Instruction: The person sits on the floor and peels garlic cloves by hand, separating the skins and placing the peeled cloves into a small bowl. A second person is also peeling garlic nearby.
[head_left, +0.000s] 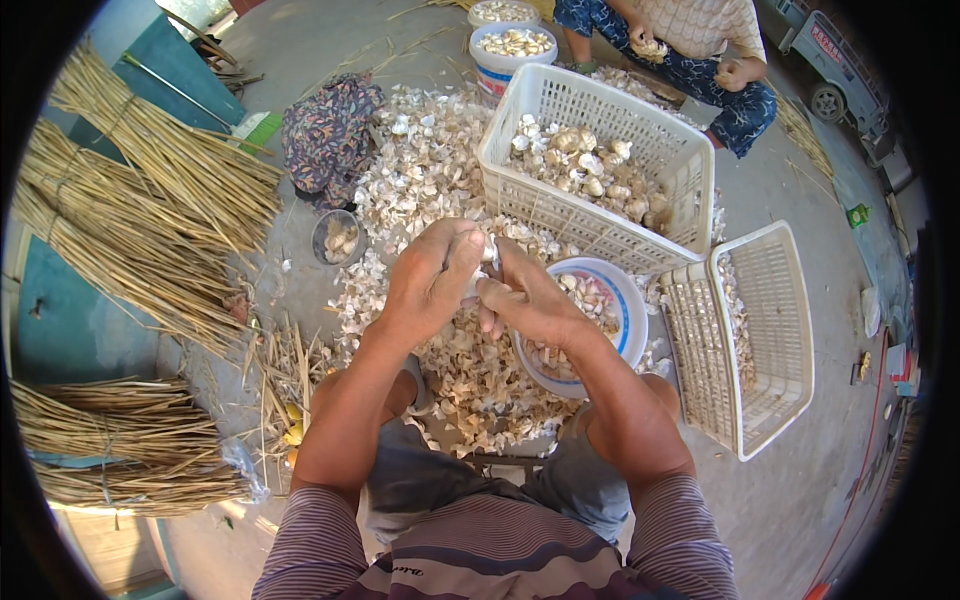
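Observation:
My left hand (431, 285) grips a piece of garlic (490, 249), mostly covered by the fingers. Against it, the thumb and fingers of my right hand (534, 300) pinch its near side. Whether it is a whole bulb or part of one cannot be made out. Both hands are above a heap of garlic skins (469, 375) on the floor between my legs. Partly under my right forearm stands a white basin with a blue band (637, 319), holding loose garlic cloves (589, 296). Beyond my hands, a white plastic crate (592, 234) contains garlic bulbs (592, 161).
Another white crate (705, 360) tilts at right. Buckets of cloves (517, 43) stand at the back near a seated co-worker (697, 30). A clear bowl (340, 238) and patterned cloth (328, 135) lie left, beside bundles of dry stalks (120, 217) and a broom (259, 129).

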